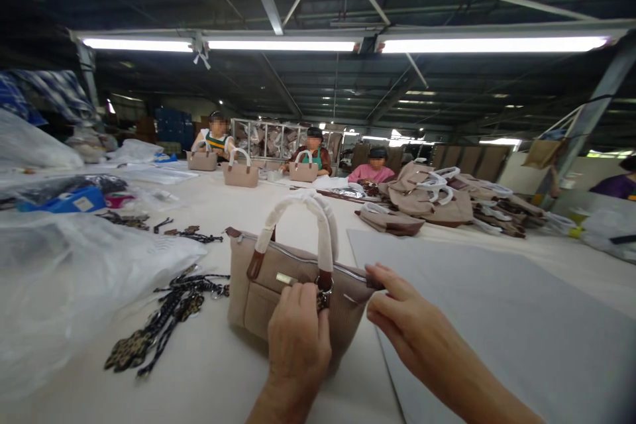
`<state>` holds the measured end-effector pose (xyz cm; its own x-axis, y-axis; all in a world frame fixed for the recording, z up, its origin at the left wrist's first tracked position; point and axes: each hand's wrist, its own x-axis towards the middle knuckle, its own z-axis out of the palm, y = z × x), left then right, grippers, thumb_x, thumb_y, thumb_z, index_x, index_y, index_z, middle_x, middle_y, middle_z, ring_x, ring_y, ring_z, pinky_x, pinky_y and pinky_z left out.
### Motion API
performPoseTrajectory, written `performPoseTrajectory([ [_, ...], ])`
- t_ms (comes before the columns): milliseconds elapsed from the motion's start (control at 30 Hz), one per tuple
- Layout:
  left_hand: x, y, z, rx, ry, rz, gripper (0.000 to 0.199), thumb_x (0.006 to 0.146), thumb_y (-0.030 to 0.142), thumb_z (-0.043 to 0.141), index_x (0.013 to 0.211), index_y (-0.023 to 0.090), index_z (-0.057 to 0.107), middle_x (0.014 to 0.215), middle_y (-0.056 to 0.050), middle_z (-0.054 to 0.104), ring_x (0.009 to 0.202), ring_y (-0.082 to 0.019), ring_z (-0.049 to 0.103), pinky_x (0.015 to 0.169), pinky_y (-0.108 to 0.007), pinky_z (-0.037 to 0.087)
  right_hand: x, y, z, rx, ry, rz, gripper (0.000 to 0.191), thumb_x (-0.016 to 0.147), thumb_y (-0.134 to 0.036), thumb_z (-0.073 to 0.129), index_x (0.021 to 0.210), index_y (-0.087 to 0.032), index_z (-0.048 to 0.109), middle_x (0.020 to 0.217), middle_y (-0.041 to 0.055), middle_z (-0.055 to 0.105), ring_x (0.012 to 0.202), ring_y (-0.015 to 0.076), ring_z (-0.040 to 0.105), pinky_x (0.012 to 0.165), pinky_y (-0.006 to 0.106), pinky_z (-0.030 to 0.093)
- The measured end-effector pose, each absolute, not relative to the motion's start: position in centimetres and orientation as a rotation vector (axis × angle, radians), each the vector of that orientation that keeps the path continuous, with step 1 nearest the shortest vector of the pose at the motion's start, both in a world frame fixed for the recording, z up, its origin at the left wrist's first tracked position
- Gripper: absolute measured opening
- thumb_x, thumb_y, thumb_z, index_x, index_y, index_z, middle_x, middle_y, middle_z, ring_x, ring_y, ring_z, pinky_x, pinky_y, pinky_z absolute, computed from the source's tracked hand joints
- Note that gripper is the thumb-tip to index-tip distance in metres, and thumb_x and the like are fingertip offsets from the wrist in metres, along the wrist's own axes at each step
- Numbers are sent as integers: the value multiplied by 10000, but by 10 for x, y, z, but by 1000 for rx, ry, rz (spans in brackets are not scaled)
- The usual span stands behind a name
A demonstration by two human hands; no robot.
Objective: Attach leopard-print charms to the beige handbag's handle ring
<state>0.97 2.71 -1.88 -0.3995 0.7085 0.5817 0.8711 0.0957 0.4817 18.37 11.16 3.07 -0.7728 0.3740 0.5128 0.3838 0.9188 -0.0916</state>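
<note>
A taupe handbag [253, 305] with brown trim stands upright on the white table, its two handles [325, 225] wrapped in white. In front of the bag, my left hand [301, 331] is closed below the right handle base, by a metal ring; a bit of leopard-patterned charm [322, 300] shows beside its fingers. My right hand [402, 308] pinches the brown tab [372, 278] at the right end of the zipper. Left of the bag lies a bunch of black cords with leopard-patterned charms [132, 348].
Clear plastic sheeting [64, 291] covers the left side. A grey board [497, 305] lies at the right. Behind it is a pile of taupe bags [432, 199]. Several people sit across the table, near finished-looking bags [241, 175].
</note>
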Motion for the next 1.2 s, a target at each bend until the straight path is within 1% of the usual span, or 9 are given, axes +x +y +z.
performPoseTrajectory([
  [33,8,24,-18,-1603,-2192,-1210,140,823,99,535,925,180,586,936,-77,633,935,-285,564,807,-416,448,184,110,29,-557,-2493,-108,277,969,-191,383,808,-207,607,1256,143,628,1168,315,602,903,486,554],
  [67,6,22,-16,-1616,-2212,-1240,143,824,95,539,924,183,590,937,-71,639,939,-280,568,813,-410,443,183,107,27,-573,-2484,-143,269,968,-179,388,833,-216,618,1130,113,675,1023,284,667,791,424,585],
  [133,1,17,-14,-1640,-2242,-1328,142,821,98,554,917,194,597,928,-53,650,933,-265,579,815,-391,436,181,103,22,-615,-2550,-101,235,962,-164,423,879,-241,629,887,32,689,749,211,690,622,321,558],
  [167,-1,15,-13,-1651,-2254,-1379,141,821,104,562,917,201,599,925,-44,655,928,-257,585,812,-379,434,180,101,18,-640,-2588,-67,213,954,-161,448,879,-246,629,817,6,674,681,193,680,582,297,532],
  [300,-5,9,-9,-1668,-2304,-1471,149,820,123,566,931,209,614,933,-36,672,924,-248,605,808,-359,427,172,97,3,-699,-2619,-23,159,933,-182,526,816,-241,615,768,-16,675,683,193,692,571,282,471],
  [600,-5,6,-4,-1707,-2301,-1739,185,770,120,585,916,218,645,906,-4,681,875,-196,615,790,-295,412,162,92,-14,-642,-2490,38,228,949,-217,472,747,-231,578,693,-23,652,612,171,649,542,300,350],
  [833,-3,6,-2,-1678,-2369,-1770,75,778,137,568,777,211,555,692,43,582,689,-157,553,652,-258,359,156,89,-17,-681,-2444,100,253,944,-227,467,706,-218,553,656,-27,637,578,142,606,548,293,312],
  [1033,-2,5,-3,-1646,-2425,-1700,59,789,168,562,764,214,534,687,44,582,697,-161,546,656,-260,335,152,87,-18,-676,-2416,84,286,949,-230,454,671,-214,521,623,-23,619,554,138,575,547,282,315],
  [1200,-6,4,-2,-1657,-2436,-1853,38,772,199,566,748,214,540,643,61,537,651,-141,504,620,-244,332,157,90,-20,-687,-2484,147,277,971,-247,431,717,-215,537,674,-18,645,604,134,597,568,273,326],
])
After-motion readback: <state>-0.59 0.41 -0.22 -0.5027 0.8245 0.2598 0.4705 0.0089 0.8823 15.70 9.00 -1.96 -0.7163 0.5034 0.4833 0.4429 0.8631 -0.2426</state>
